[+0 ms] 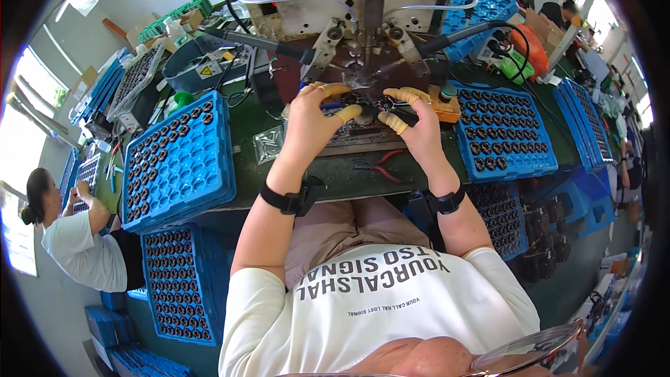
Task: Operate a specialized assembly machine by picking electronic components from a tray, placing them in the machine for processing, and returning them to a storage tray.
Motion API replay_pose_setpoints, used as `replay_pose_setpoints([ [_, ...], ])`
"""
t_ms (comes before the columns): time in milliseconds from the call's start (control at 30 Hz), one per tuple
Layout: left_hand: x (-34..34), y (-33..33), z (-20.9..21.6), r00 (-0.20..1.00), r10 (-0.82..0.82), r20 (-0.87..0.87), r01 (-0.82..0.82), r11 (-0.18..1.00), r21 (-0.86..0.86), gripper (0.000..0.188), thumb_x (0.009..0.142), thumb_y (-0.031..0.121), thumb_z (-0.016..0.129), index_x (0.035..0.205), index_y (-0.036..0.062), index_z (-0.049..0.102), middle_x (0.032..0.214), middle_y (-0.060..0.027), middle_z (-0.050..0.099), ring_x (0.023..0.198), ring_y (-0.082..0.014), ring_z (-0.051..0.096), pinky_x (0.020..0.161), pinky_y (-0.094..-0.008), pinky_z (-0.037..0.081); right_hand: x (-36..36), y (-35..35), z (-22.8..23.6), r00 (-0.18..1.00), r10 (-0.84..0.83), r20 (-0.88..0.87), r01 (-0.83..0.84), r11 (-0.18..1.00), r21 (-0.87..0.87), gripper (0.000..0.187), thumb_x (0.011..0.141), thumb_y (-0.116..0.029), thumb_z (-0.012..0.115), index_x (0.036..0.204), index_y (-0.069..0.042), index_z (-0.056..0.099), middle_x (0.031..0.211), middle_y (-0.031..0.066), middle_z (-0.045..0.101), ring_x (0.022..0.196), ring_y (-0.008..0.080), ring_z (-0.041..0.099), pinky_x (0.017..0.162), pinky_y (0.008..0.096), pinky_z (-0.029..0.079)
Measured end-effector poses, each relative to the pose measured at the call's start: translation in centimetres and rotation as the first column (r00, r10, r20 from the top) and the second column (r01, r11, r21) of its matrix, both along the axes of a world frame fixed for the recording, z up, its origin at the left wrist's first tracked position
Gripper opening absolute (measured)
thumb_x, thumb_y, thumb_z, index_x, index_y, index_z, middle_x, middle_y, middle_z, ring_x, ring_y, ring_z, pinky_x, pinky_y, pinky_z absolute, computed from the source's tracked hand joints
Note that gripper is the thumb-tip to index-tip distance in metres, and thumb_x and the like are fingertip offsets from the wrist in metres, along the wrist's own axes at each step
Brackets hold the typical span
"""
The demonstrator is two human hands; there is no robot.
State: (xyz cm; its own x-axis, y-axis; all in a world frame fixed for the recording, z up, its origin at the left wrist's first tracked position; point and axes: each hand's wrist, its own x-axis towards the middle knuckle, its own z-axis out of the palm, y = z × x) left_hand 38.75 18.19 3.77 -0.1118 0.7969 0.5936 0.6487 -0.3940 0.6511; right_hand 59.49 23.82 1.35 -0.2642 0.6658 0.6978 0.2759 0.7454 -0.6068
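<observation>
Both my hands are under the head of a metal press (370,42), with yellow cots on the fingertips. My left hand (313,115) has thumb and fingers curled round a small dark round part (347,101); its fingers partly hide it. My right hand (419,126) pinches another small dark round part (385,103) with copper-coloured bits, just right of the tooling. Parts of this look fill the blue tray (504,132) at my right. They cover some of the pockets of the blue tray (185,167) at my left.
Red-handled pliers (382,167) and a clear bag of small metal pieces (269,145) lie on the green bench before me. An orange block (444,108) stands by my right hand. More filled trays (180,285) sit lower left. A co-worker (87,237) works at far left.
</observation>
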Motion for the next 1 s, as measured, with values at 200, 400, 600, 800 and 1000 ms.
replay_pose_setpoints([
  [200,1.8,1.3,-0.6,0.994,-0.068,0.08,0.077,0.99,-0.119,0.039,0.071,0.015,0.083,0.105,0.0028,0.072,0.098,-0.0139,0.067,0.085,-0.025,0.067,0.077,-0.034,0.053,2.4,-0.8,-0.1,0.97,0.105,-0.22,-0.182,0.912,-0.368,0.041,0.079,-0.01,0.081,0.116,-0.002,0.066,0.106,0.0062,0.068,0.1,0.016,0.064,0.09,0.029,0.049],
  [400,1.3,2.1,-0.7,0.988,-0.095,0.12,0.119,0.97,-0.211,0.039,0.073,0.015,0.082,0.106,-0.0006,0.069,0.099,-0.014,0.067,0.083,-0.0237,0.067,0.076,-0.0331,0.053,3.2,-0.2,-1.5,0.975,0.074,-0.208,-0.152,0.907,-0.394,0.042,0.077,-0.016,0.083,0.113,-0.002,0.067,0.108,0.0066,0.068,0.102,0.0171,0.062,0.093,0.0314,0.047],
  [600,1.4,1.7,-1.0,0.994,-0.108,0.034,0.113,0.973,-0.201,0.039,0.074,0.014,0.081,0.106,-0.0022,0.067,0.099,-0.0136,0.066,0.083,-0.023,0.067,0.076,-0.0333,0.053,4.4,-1.5,-1.8,0.997,-0.026,0.073,0.034,0.994,-0.099,0.04,0.073,-0.015,0.084,0.11,-0.006,0.069,0.101,0.0066,0.066,0.095,0.0209,0.061,0.087,0.0313,0.048],
  [800,2.0,1.9,-2.4,0.996,-0.08,0.05,0.084,0.992,-0.092,0.041,0.076,0.015,0.081,0.112,0.0013,0.066,0.096,-0.006,0.067,0.082,-0.0153,0.064,0.074,-0.0299,0.05,5.7,-3.7,-3.1,0.997,0.029,0.071,-0.01,0.966,-0.257,0.042,0.072,-0.013,0.084,0.11,-0.006,0.068,0.097,0.0063,0.064,0.09,0.0199,0.06,0.083,0.0313,0.048],
  [1000,1.9,1.8,-2.6,0.982,-0.089,0.166,0.12,0.975,-0.188,0.046,0.078,0.018,0.08,0.119,0.004,0.064,0.101,-0.0037,0.067,0.087,-0.014,0.063,0.076,-0.0289,0.048,5.1,-3.9,-3.0,0.999,0.029,0.032,-0.019,0.954,-0.298,0.044,0.073,-0.013,0.083,0.113,-0.005,0.067,0.102,0.0072,0.066,0.095,0.0205,0.062,0.085,0.0315,0.048],
])
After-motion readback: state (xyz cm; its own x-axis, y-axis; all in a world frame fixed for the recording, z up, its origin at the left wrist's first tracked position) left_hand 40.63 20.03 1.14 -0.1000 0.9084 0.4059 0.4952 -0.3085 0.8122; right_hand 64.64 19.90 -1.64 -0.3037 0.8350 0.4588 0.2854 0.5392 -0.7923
